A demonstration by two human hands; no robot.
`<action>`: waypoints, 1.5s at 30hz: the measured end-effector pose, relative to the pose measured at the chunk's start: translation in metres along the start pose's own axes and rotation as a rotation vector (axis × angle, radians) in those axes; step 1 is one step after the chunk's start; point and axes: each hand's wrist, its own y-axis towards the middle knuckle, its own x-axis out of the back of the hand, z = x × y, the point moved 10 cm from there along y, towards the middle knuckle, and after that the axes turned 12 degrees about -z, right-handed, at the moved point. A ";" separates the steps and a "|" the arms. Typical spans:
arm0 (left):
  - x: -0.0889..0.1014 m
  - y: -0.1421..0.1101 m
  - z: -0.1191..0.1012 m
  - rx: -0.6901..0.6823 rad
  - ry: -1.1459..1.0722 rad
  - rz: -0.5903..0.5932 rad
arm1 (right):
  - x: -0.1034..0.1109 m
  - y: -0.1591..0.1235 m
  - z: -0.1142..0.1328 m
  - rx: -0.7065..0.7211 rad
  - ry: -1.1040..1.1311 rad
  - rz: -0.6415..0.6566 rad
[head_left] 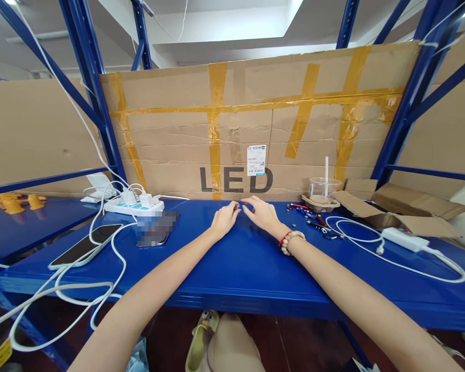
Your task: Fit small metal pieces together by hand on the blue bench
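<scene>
My left hand (225, 219) rests over the blue shelf top (232, 263) near its back edge. Its fingers are pinched together around something small and dark at the fingertips, too small to name. Close beside it, my right hand (262, 214) has thumb and forefinger parted, pointing at the left fingertips, with nothing visible between them. Around my right wrist is a beaded bracelet (290, 240) with a red cord. Right of that hand lie several small metal bits and pens (306, 211), along with dark key-like pieces (325, 232).
A power strip (134, 206), a pale-cased phone (85, 247) and a dark phone (158, 230) lie left among white cables. Rightward are a clear cup (325, 188), an open carton (414, 209) and a white power adapter (405, 239). A cardboard panel (170, 139) stands behind.
</scene>
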 end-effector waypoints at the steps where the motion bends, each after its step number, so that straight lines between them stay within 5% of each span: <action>1: 0.000 0.000 -0.002 -0.012 -0.001 0.009 | 0.002 0.001 -0.006 -0.027 -0.027 -0.016; 10: -0.003 -0.005 -0.030 -0.225 0.098 0.106 | -0.016 -0.005 -0.049 -0.196 -0.219 0.158; 14: -0.002 -0.007 -0.038 -0.313 0.145 0.103 | -0.024 -0.009 -0.040 -0.167 -0.243 0.231; 24: -0.005 -0.005 -0.034 -0.281 0.188 0.104 | -0.018 -0.011 -0.029 -0.150 -0.239 0.244; 36: -0.005 -0.005 -0.033 -0.299 0.224 0.072 | -0.027 -0.010 -0.028 -0.153 0.000 0.233; 45: -0.008 -0.003 -0.032 -0.342 0.230 0.038 | -0.042 -0.013 -0.002 0.016 -0.039 0.254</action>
